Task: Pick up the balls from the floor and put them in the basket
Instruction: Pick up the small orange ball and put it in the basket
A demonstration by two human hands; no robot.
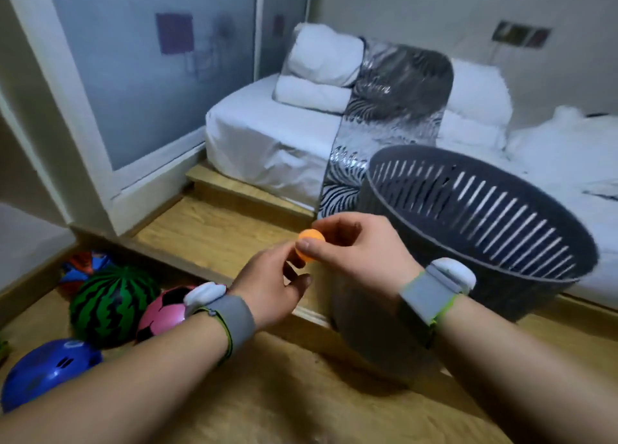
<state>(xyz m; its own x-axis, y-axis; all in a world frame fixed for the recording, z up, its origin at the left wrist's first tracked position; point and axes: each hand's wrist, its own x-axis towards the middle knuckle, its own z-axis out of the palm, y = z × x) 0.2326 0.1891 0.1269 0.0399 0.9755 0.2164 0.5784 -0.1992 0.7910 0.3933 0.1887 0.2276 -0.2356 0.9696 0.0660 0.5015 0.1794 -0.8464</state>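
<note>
A small orange ball point(309, 243) is pinched between the thumb and fingers of my right hand point(359, 243), just left of the dark slatted basket point(485, 216). My left hand point(271, 283) touches the same ball from below with its fingertips. The basket stands tilted on the wooden floor, its open mouth facing up and toward me. On the floor at the lower left lie a watermelon-patterned ball point(110, 304), a pink and black ball point(164, 313), a blue ball point(43, 370) and a red and blue ball point(83, 266) behind them.
A low wooden step point(214, 229) runs across the floor in front of a white mattress point(267, 135) with pillows and a patterned blanket. A frosted glass door point(133, 69) stands at the left. Both wrists wear grey bands.
</note>
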